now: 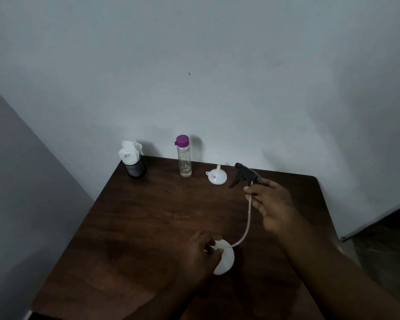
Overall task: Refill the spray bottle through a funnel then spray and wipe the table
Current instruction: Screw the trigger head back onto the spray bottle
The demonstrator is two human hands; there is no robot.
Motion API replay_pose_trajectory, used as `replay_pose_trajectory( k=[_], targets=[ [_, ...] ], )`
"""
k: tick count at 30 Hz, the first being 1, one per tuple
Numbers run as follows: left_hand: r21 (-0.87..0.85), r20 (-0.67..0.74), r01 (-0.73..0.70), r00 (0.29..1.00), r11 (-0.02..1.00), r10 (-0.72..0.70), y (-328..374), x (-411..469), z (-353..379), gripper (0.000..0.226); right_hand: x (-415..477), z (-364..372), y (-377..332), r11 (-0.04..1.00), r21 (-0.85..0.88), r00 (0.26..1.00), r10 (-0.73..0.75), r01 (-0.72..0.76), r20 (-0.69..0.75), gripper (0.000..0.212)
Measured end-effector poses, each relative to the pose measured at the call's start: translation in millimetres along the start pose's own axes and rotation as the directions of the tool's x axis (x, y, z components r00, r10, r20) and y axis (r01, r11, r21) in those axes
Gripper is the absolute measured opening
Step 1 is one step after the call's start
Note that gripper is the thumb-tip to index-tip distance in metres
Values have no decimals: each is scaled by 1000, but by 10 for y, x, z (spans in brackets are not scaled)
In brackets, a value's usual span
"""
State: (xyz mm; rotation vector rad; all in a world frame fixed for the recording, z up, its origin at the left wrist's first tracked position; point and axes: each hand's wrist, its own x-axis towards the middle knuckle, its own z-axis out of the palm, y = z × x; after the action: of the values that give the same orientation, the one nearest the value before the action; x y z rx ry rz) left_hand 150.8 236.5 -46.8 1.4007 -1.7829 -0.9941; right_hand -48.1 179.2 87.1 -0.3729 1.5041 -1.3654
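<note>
My left hand (200, 256) grips the white spray bottle (225, 258) near its neck on the dark wooden table (148, 227). My right hand (271, 204) holds the black spray head (244, 175) lifted up and to the right. Its clear dip tube (247, 224) curves down, and the tube's lower end is still at the bottle's mouth. A white funnel (216, 176) lies upside down near the back edge. Left of it stands a clear water bottle (184, 157) with a purple cap, holding a little liquid.
A dark mesh cup (134, 168) stuffed with white tissues (129, 151) stands at the table's back left corner. A pale wall runs right behind the table. Dark floor shows past the table's right edge.
</note>
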Motion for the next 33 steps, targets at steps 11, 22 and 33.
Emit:
replay_pose_trajectory(
  k=[11,22,33],
  targets=[
    [-125,108,151,985,981,-137,-41,44,-38,28,-175,-73,251,875,-349,942,-305,336,143,38],
    [-51,53,85,995,995,-82,-91,50,-10,22,-386,-158,742,739,-487,876,-306,465,372,34],
    [-87,63,95,994,992,-90,-129,15,12,21,-392,-346,1110,657,-579,862,-243,483,445,29]
  ],
)
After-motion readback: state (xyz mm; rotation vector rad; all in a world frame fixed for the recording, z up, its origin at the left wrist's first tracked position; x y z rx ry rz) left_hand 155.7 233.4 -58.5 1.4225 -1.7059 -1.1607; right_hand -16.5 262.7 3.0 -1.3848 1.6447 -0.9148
